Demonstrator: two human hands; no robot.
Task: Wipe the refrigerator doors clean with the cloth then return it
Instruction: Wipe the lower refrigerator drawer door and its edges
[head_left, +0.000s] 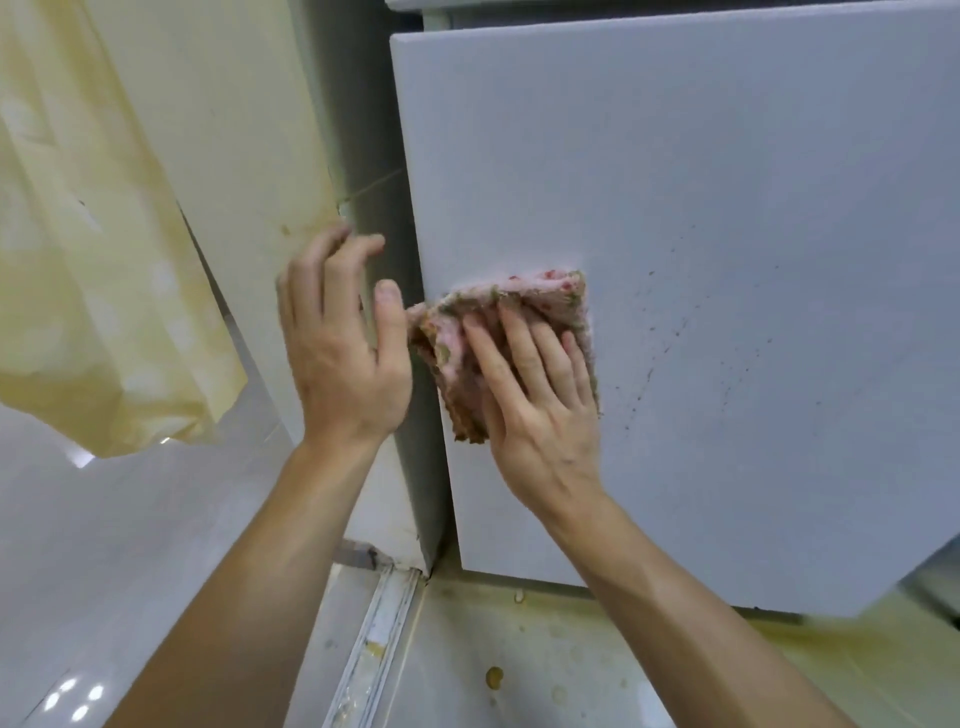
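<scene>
right hand (540, 410) flat on cloth (498, 343), pressed against refrigerator door (727, 234)

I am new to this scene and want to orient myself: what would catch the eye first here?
The right hand presses a pink cloth flat against the grey door, near its left edge. Dark specks dot the door right of the cloth; a yellow curtain hangs at far left.
</scene>
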